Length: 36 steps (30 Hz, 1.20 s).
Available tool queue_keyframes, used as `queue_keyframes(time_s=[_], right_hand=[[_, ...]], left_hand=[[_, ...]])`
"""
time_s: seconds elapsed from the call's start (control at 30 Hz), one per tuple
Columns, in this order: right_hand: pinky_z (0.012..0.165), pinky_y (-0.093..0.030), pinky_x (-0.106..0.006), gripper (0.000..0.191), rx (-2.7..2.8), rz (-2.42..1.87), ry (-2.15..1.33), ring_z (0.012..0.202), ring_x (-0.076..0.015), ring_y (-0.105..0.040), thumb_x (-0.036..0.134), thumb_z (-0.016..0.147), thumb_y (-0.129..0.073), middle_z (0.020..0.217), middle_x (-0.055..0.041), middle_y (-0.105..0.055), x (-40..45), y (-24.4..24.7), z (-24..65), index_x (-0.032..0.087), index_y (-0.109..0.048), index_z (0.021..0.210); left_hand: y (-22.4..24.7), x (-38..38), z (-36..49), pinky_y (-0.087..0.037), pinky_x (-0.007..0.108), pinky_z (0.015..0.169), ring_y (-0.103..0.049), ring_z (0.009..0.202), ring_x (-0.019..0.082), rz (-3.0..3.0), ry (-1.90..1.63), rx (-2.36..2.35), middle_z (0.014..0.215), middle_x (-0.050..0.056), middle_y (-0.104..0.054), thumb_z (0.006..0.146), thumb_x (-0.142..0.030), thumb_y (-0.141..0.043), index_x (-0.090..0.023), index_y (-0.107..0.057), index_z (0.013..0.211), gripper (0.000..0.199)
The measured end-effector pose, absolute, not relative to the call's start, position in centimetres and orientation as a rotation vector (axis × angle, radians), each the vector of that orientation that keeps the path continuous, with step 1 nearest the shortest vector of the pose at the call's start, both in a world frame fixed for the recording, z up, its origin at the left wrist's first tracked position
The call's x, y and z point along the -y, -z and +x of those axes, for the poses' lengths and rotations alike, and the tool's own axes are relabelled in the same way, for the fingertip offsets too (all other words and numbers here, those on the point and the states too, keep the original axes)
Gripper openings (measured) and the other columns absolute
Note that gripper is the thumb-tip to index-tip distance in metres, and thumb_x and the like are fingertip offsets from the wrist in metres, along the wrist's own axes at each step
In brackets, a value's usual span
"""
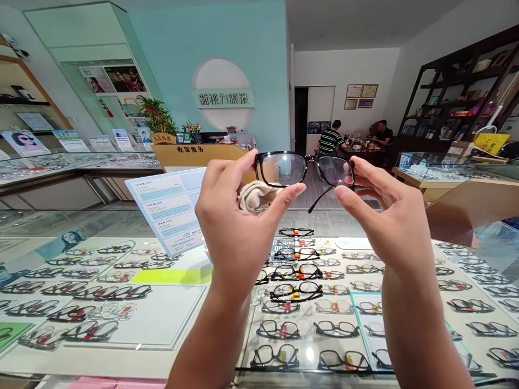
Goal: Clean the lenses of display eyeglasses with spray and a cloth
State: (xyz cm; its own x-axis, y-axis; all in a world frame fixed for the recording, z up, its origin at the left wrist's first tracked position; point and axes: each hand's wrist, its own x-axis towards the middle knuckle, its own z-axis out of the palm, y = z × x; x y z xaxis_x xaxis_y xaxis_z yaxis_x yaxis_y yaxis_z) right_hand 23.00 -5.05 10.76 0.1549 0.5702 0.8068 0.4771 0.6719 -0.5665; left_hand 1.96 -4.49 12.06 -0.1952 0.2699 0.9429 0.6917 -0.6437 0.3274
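Observation:
Black-framed eyeglasses (305,158) are raised above the glass display counter, with clear lenses facing me and one temple hanging down below the bridge. My left hand (239,216) pinches the left end of the frame, thumb below and fingers at the upper corner. A bunched beige cloth (256,195) is tucked in that same hand, behind the thumb. The right end of the frame is between the thumb and fingers of my right hand (391,210). Below the hands, several dark glasses (295,292) stand in a column on the counter.
The display counter (141,319) holds many rows of glasses. A blue and white printed sign (170,210) stands left of my left hand. Farther back are a wooden reception desk (178,158), side display cases, a dark shelf (454,94), and two people seated at a table.

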Motion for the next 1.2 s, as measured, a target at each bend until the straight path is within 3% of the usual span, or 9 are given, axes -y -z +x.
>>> queue_keyframes(time_s=[0.43,0.67,0.83,1.07,1.2], right_hand=[[0.103,-0.062,-0.062,0.059,1.478,-0.924,-0.092,0.132,-0.0362,-0.069,0.044,0.092,-0.079,0.143,-0.0104,-0.073,4.8,-10.7,22.9,0.032,-0.066,0.149],[0.113,-0.055,-0.065,0.059,1.43,-0.812,0.145,0.144,-0.0383,-0.058,0.042,0.096,-0.075,0.156,-0.0062,-0.061,5.7,-10.7,22.1,0.042,-0.06,0.154],[0.117,-0.052,-0.068,0.063,1.44,-0.794,0.263,0.146,-0.0397,-0.055,0.037,0.096,-0.075,0.156,-0.006,-0.06,6.2,-10.9,21.9,0.043,-0.057,0.156],[0.11,-0.059,-0.058,0.063,1.461,-0.747,0.309,0.144,-0.0361,-0.057,0.031,0.096,-0.073,0.156,-0.0049,-0.06,6.1,-10.9,21.7,0.04,-0.056,0.156],[0.113,-0.057,-0.061,0.061,1.47,-0.768,0.295,0.15,-0.037,-0.053,0.035,0.099,-0.068,0.16,-0.0043,-0.057,6.1,-10.8,21.6,0.04,-0.054,0.158]], left_hand=[[-11.8,3.9,1.6,-0.062,0.045,0.096,-0.069,0.114,0.029,-1.821,1.952,1.105,0.114,0.007,-0.069,0.079,-0.055,-0.093,-0.029,-0.074,0.13,0.06],[-11.7,2.8,1.1,-0.063,0.042,0.096,-0.073,0.111,0.028,-1.955,1.965,1.18,0.117,0.008,-0.075,0.079,-0.059,-0.092,-0.024,-0.074,0.131,0.065],[-11.6,2.1,1.4,-0.065,0.042,0.093,-0.075,0.11,0.03,-2.016,2.021,1.204,0.124,0.009,-0.076,0.076,-0.061,-0.093,-0.024,-0.074,0.132,0.07],[-11.0,1.5,1.8,-0.064,0.04,0.093,-0.076,0.104,0.025,-1.96,2.043,1.179,0.135,0.01,-0.074,0.08,-0.057,-0.092,-0.026,-0.069,0.142,0.073],[-10.9,1.2,1.9,-0.064,0.039,0.09,-0.076,0.098,0.024,-1.967,2.067,1.164,0.141,0.012,-0.071,0.081,-0.059,-0.09,-0.027,-0.066,0.145,0.076]])
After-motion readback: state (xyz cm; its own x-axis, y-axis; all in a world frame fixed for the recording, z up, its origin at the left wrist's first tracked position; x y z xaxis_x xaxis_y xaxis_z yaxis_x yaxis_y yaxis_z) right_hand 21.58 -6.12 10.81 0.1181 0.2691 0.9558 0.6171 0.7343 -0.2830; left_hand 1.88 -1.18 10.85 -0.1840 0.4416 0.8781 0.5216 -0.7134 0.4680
